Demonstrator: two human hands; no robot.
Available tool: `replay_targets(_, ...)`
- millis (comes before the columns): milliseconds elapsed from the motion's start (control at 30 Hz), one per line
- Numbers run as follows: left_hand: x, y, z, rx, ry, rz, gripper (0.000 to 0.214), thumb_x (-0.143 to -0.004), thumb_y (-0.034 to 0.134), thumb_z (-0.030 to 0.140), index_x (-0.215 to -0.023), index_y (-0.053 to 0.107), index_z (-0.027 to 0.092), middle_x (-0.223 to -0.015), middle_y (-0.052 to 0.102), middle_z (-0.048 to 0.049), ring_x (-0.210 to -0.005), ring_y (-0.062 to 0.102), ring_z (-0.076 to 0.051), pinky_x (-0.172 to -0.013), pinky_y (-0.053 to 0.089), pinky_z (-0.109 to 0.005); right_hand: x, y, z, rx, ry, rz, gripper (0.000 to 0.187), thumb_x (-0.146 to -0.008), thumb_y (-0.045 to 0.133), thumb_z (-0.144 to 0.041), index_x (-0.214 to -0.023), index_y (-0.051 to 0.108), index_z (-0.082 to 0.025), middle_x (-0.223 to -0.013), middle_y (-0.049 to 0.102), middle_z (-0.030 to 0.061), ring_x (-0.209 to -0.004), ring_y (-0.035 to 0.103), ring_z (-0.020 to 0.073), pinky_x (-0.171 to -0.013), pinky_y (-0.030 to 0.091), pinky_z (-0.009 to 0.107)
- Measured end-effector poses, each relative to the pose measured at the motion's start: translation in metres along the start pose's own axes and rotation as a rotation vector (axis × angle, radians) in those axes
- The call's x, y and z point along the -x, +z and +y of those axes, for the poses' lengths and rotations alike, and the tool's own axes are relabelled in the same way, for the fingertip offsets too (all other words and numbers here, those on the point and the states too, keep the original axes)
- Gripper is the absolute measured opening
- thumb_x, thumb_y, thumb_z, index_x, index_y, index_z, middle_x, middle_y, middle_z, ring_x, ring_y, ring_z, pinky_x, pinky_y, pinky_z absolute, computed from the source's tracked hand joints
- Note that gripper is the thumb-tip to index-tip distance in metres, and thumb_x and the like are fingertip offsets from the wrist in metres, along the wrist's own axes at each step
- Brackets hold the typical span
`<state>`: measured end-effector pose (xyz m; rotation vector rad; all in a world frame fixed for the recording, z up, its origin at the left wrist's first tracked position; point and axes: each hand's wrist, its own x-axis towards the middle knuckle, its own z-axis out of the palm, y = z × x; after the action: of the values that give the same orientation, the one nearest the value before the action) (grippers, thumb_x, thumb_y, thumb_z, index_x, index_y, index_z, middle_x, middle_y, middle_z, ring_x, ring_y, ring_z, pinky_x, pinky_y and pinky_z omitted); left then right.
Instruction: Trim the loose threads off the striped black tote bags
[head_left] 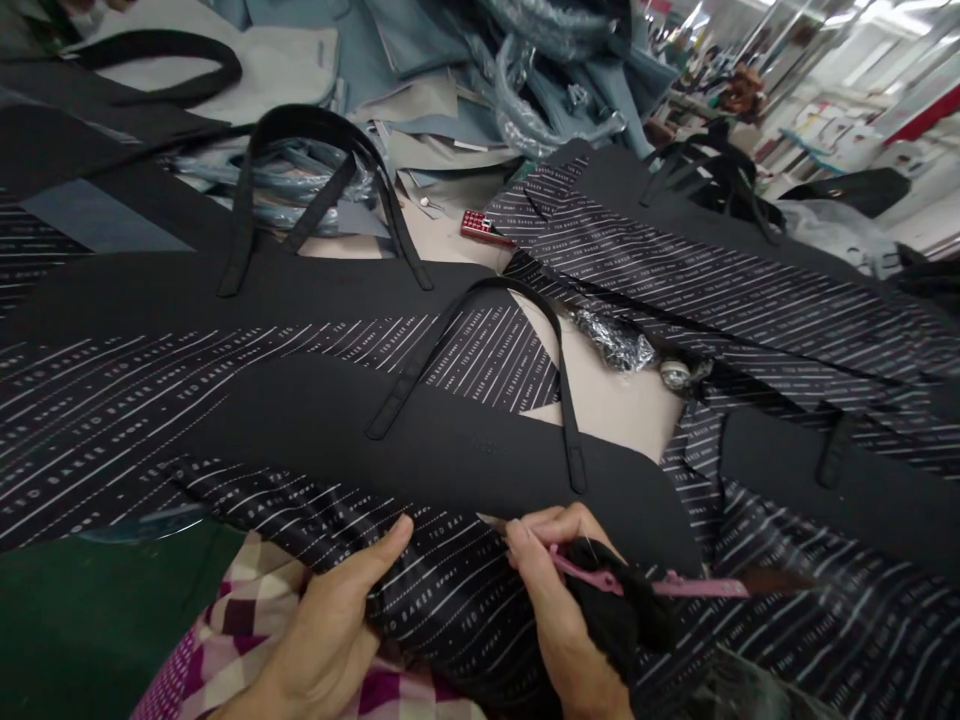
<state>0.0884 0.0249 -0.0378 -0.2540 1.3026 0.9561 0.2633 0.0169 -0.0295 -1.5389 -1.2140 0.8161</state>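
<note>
Left hand (330, 615) — gripping 1 bag (450, 455)

One head-worn camera looks forward and down, close above the bare hands (330, 615) (555, 600), taking in the pale beige surface (626, 412) beyond.

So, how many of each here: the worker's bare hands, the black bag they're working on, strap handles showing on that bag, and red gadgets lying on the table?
Bare hands: 2 (left hand, right hand)
Black bag being worked on: 1
Strap handle showing on it: 1
Red gadget: 1
Total: 5
</note>
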Motion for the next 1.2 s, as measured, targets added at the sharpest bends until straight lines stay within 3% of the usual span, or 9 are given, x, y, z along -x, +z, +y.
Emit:
replay_targets(167,-0.004,0.009,-0.002,0.049,-0.037,-0.038,0.013,-0.086,0.086,0.01,-0.099,0.087,0.012,-0.116,0.086,-0.0141,-0.108,0.082,-0.029,-0.101,0.067,-0.039,0.002,0.008,-0.006,0.022,-0.026,0.023,0.035,-0.106,0.071,-0.038,-0.077,0.057,-0.025,-0.076,0.066,-0.0018,-0.06,0.057,0.015,-0.059,0.042,0.031)
replay_targets(300,-0.007,0.017,-0.001,0.024,-0.073,-0.048,0.007,-0.087,0.087,0.015,-0.092,0.087,0.01,-0.115,0.086,-0.0162,-0.107,0.083,-0.031,-0.101,0.067,-0.039,0.002,0.008,-0.013,0.074,-0.033,0.055,0.033,-0.105,0.072,-0.037,-0.076,0.06,-0.025,-0.077,0.066,-0.0054,-0.065,0.06,0.0124,-0.065,0.045,0.029)
replay_targets(533,-0.005,0.012,-0.002,0.017,-0.102,-0.108,0.013,-0.087,0.088,0.02,-0.097,0.088,0.01,-0.113,0.086,-0.0147,-0.11,0.082,-0.031,-0.103,0.066,-0.037,0.003,0.008,-0.013,0.108,-0.054,0.035,0.03,-0.105,0.072,-0.033,-0.078,0.06,-0.025,-0.079,0.067,-0.0068,-0.064,0.058,0.0113,-0.064,0.042,0.03)
replay_targets(700,0.005,0.018,0.002,0.07,-0.127,-0.045,0.009,-0.093,0.08,0.013,-0.095,0.087,0.008,-0.111,0.086,-0.0168,-0.11,0.082,-0.031,-0.106,0.064,-0.041,0.004,0.006,-0.013,0.164,-0.067,0.017,0.029,-0.107,0.07,-0.033,-0.08,0.06,-0.026,-0.08,0.068,-0.0047,-0.065,0.058,0.0134,-0.065,0.041,0.032)
replay_targets(833,0.008,0.019,0.001,0.096,-0.117,-0.064,0.011,-0.091,0.081,0.01,-0.1,0.087,0.009,-0.112,0.086,-0.0158,-0.112,0.081,-0.032,-0.109,0.063,-0.042,0.005,0.007,-0.011,0.19,-0.092,0.0,0.03,-0.107,0.068,-0.033,-0.08,0.059,-0.026,-0.078,0.067,-0.0045,-0.066,0.061,0.0143,-0.068,0.044,0.031)
replay_targets(1000,0.005,0.013,-0.005,0.157,-0.084,-0.084,0.017,-0.081,0.089,0.007,-0.098,0.088,0.01,-0.111,0.087,-0.014,-0.112,0.081,-0.033,-0.109,0.063,-0.042,0.005,0.012,-0.005,0.161,-0.208,0.016,0.026,-0.104,0.071,-0.026,-0.08,0.061,-0.025,-0.077,0.067,-0.0053,-0.065,0.063,0.0126,-0.068,0.046,0.029)
replay_targets(1100,0.004,0.012,-0.005,0.137,-0.128,-0.113,0.018,-0.085,0.089,0.016,-0.101,0.087,0.01,-0.111,0.087,-0.0144,-0.111,0.081,-0.033,-0.106,0.065,-0.041,0.004,0.009,-0.002,0.044,-0.139,0.009,0.027,-0.105,0.071,-0.027,-0.08,0.06,-0.026,-0.078,0.066,-0.0063,-0.067,0.061,0.0129,-0.068,0.046,0.029)
replay_targets(1200,0.005,0.016,-0.002,0.106,-0.131,-0.058,0.021,-0.091,0.083,0.014,-0.112,0.085,0.01,-0.111,0.087,-0.0137,-0.109,0.082,-0.031,-0.104,0.066,-0.04,0.003,0.003,0.001,-0.138,-0.051,0.011,0.028,-0.106,0.07,-0.027,-0.08,0.059,-0.026,-0.077,0.062,-0.0063,-0.07,0.06,0.0143,-0.07,0.047,0.03)
